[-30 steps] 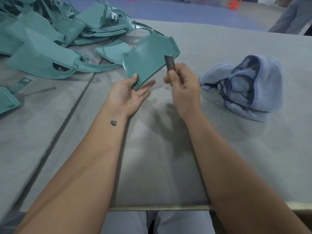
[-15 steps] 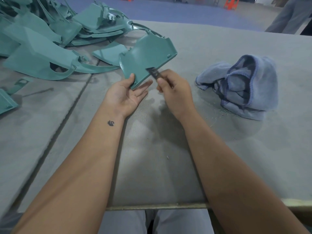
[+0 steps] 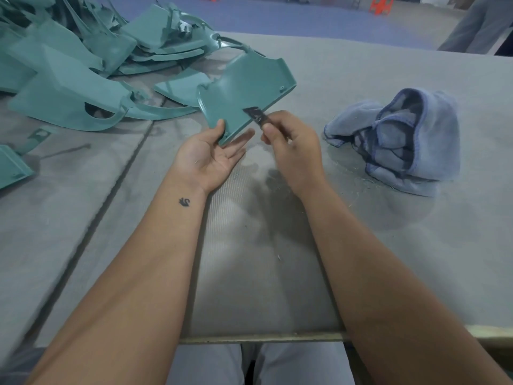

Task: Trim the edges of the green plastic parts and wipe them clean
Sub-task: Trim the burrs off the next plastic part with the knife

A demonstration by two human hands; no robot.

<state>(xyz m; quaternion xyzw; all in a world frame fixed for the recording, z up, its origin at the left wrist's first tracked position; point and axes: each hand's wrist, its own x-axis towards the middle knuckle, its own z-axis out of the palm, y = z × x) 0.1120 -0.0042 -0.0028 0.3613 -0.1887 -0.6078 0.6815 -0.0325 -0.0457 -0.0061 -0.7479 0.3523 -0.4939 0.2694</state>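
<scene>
Pinching green part (image 3: 244, 90) in palm-up left hand (image 3: 213, 154); right hand (image 3: 291, 140) gripping blade (image 3: 256, 115).

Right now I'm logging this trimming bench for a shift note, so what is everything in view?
held part: one, green, upright over table centre, lower corner in left hand
blade: one, dark, against held part's lower right edge
parts pile: many, count unclear, green, far left of table
loose part: one, green, left edge of table
cloth: one, blue, crumpled, right of the hands
table: one, grey, felt-like top
stools: orange, count unclear, far floor
bystander: one, grey clothes, top right
left hand: palm up, thumb on held part
right hand: pinches blade
</scene>
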